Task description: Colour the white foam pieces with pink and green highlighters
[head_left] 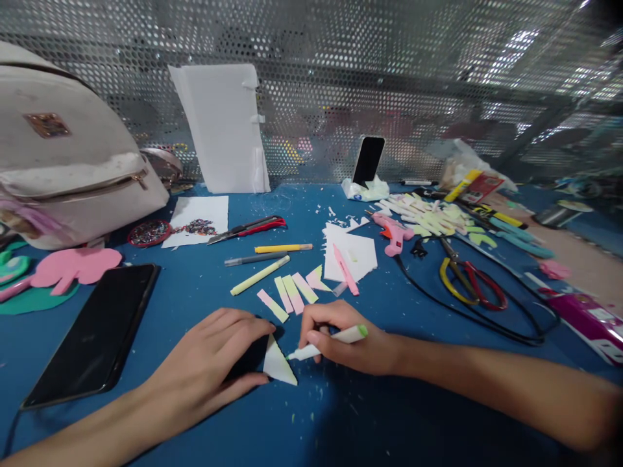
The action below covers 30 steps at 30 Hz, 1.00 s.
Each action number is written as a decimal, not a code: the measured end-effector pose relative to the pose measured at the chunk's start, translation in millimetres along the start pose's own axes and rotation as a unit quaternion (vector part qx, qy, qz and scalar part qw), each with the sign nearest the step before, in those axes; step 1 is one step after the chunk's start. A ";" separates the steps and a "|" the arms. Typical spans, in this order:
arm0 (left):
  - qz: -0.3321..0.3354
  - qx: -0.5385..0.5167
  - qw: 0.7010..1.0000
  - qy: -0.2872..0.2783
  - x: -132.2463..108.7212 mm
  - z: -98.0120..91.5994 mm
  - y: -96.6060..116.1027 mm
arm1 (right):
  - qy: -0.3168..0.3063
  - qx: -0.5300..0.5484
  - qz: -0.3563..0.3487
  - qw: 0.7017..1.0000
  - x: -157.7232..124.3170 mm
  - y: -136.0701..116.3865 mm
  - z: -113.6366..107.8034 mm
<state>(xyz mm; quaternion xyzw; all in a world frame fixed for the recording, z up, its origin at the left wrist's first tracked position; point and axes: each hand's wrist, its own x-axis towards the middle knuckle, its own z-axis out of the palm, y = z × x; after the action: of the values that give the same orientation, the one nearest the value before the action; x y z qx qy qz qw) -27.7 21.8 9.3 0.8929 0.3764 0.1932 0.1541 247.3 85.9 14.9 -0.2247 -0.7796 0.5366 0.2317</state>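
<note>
My left hand (214, 360) pins a small white triangular piece (280, 363) to the blue table, its index finger and thumb at the piece's left edge. In my right hand (348, 337) is a white marker with a green end (348, 335), gripped like a pen. Its green tip touches or nearly touches the triangle's right edge. Just beyond my hands lie several pink and pale-yellow strips (290, 293) and a pink-and-yellow cut scrap (317, 279). A pink marker (345, 269) rests on a white sheet piece (365, 253).
A black phone (95, 331) lies left, near a backpack (82, 149). Farther back are a red utility knife (248, 228), several markers (260, 274), and a propped phone (368, 161). To the right sit a pink glue gun (393, 232), its cord, pliers (472, 282) and piled strips (431, 214).
</note>
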 end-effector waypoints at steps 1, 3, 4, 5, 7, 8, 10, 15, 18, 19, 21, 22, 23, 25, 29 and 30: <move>0.000 0.002 1.000 0.002 -0.1 0.2 -0.1 | 0.000 0.000 0.000 1.000 0.0 0.0 0.0; 0.004 0.003 1.000 0.003 -0.3 1.0 -0.4 | -0.002 0.001 -0.003 1.000 0.0 0.2 -0.1; 0.006 0.003 1.000 0.003 -0.5 1.4 -0.7 | -0.003 0.002 -0.008 1.000 -0.2 0.3 -0.2; 0.008 0.002 1.000 0.004 -0.5 1.8 -0.9 | -0.005 0.003 -0.012 1.000 -0.4 0.5 -0.4; 0.012 -0.001 1.000 0.005 -0.2 1.9 -1.1 | -0.009 0.007 -0.020 1.000 -1.1 0.6 -0.7; 0.014 -0.001 1.000 0.006 0.0 1.7 -0.9 | -0.010 0.008 -0.022 1.000 -1.4 0.6 -0.8; 0.018 0.004 1.000 0.012 0.5 1.1 0.2 | -0.011 0.007 -0.024 1.000 -2.0 0.2 -0.8; 0.035 0.053 0.998 0.009 0.6 1.5 4.8 | 0.009 0.000 0.019 1.000 -1.6 -0.9 0.5; 0.044 0.078 0.996 0.008 0.3 2.4 6.7 | 0.016 -0.004 0.035 0.999 -0.8 -0.9 1.1; 0.045 0.081 0.996 0.008 0.3 2.5 7.0 | 0.015 -0.007 0.033 0.999 -0.6 -0.7 1.2; 0.048 0.085 0.995 0.009 0.8 2.3 7.6 | 0.010 -0.011 0.024 1.000 -0.5 -0.2 1.3; 0.051 0.086 0.995 0.010 1.1 2.2 7.8 | 0.009 -0.012 0.019 1.000 -0.5 0.2 1.2; 0.053 0.087 0.995 0.012 1.5 2.1 8.0 | 0.008 -0.013 0.016 1.000 -0.5 0.5 1.2; 0.055 0.087 0.995 0.011 2.3 2.0 8.4 | 0.009 -0.015 0.005 1.000 -0.5 0.8 1.3; 0.052 0.091 0.994 0.015 3.5 2.4 9.2 | 0.004 -0.018 -0.016 1.000 -0.2 -1.4 1.5; 0.054 0.091 0.994 0.018 3.6 2.6 9.2 | 0.003 -0.017 -0.015 1.000 0.1 -2.5 1.5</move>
<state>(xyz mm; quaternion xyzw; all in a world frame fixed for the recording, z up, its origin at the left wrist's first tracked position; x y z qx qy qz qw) -18.6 17.9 11.7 0.9187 0.3461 0.1821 0.0551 246.1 84.0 16.8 -0.2187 -0.7914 0.5188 0.2381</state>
